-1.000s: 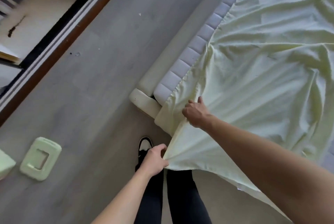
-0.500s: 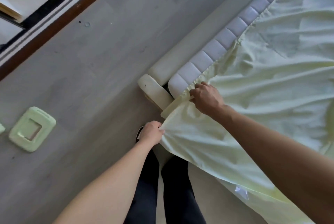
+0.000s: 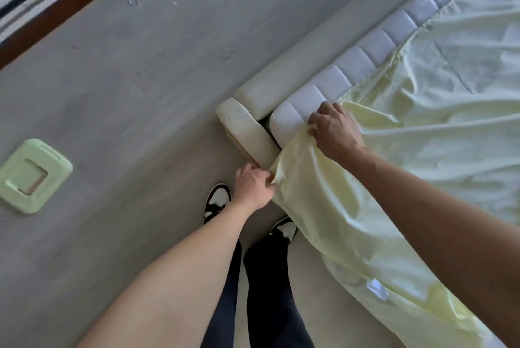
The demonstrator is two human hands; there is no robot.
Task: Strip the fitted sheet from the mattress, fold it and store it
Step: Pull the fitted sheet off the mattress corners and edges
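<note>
One green tray (image 3: 33, 176) on floor; left hand (image 3: 254, 186) and right hand (image 3: 333, 128) each grip fitted sheet (image 3: 422, 111) at exposed mattress (image 3: 306, 103) corner

text: none legible | sheet tag (image 3: 377, 288) (white, too blurred)

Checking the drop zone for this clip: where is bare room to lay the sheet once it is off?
Bare floor stretches between the green lid, the wall trim and the bed frame. It is crowded at the corner, where both hands grip the sheet above the shoes.
</note>
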